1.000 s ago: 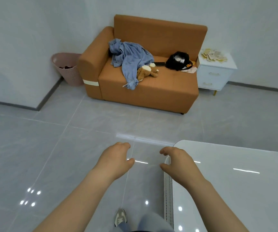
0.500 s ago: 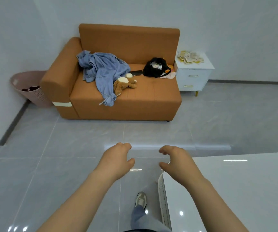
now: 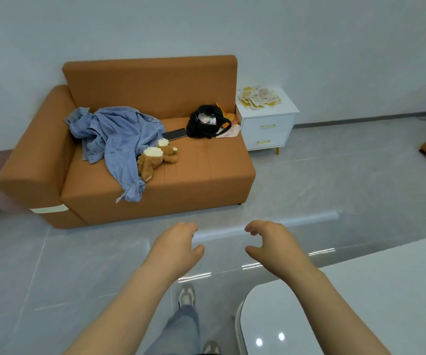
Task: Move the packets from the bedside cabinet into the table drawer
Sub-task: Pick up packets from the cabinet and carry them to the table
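While both the left hand and right hand hang loose and empty, the packets lie far ahead; they look light and floppy, so pinch their edges.

Home living room: sofa, bedside cabinet.

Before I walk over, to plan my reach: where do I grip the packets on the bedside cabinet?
Probably the packets by their outer edges, from above and the front: they lie flat, overlapping on the bedside cabinet, sofa beside it.
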Tool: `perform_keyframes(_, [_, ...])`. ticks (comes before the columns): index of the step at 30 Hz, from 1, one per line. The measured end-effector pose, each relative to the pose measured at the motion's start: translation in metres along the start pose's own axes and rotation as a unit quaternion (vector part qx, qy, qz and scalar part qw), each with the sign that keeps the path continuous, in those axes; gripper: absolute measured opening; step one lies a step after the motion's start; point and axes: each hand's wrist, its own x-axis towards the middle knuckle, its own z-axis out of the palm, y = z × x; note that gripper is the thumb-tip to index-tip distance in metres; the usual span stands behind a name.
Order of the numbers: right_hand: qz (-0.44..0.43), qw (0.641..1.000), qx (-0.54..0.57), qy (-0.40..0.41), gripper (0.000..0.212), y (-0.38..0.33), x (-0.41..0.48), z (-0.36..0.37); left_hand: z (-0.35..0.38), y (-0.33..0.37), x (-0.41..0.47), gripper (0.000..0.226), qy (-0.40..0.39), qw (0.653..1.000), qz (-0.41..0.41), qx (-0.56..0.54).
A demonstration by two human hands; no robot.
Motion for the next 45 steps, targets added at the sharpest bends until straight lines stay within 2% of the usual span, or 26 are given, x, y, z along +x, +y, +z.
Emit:
perform_keyframes(15, [0.111, 0.991, 0.04, 0.059, 0.042, -0.004, 0.189, -0.077, -0.088, 0.008, 0.235, 0.043, -0.037, 0.993, 0.103, 0.032])
perform_keyframes(25, [0.138, 0.986, 0.062, 0.075, 0.042, 0.022, 0.273, -0.117, -0.109, 0.043, 0.338, 0.042, -0.056, 0.989, 0.133, 0.024])
perform_keyframes(31, [0.127, 0.986, 0.068, 0.081, 0.042, 0.07, 0.325, -0.154, -0.109, 0.094, 0.403, 0.039, -0.058, 0.99, 0.127, 0.029])
perform_keyframes(39, [0.1, 0.992, 0.044, 0.062, 0.043, 0.163, 0.396, -0.239, -0.099, 0.201, 0.488, 0.04, -0.055, 0.994, 0.096, 0.009])
perform_keyframes(45, [0.08, 0.995, 0.032, 0.043, 0.044, 0.221, 0.443, -0.282, -0.09, 0.262, 0.545, 0.048, -0.047, 0.996, 0.078, -0.015])
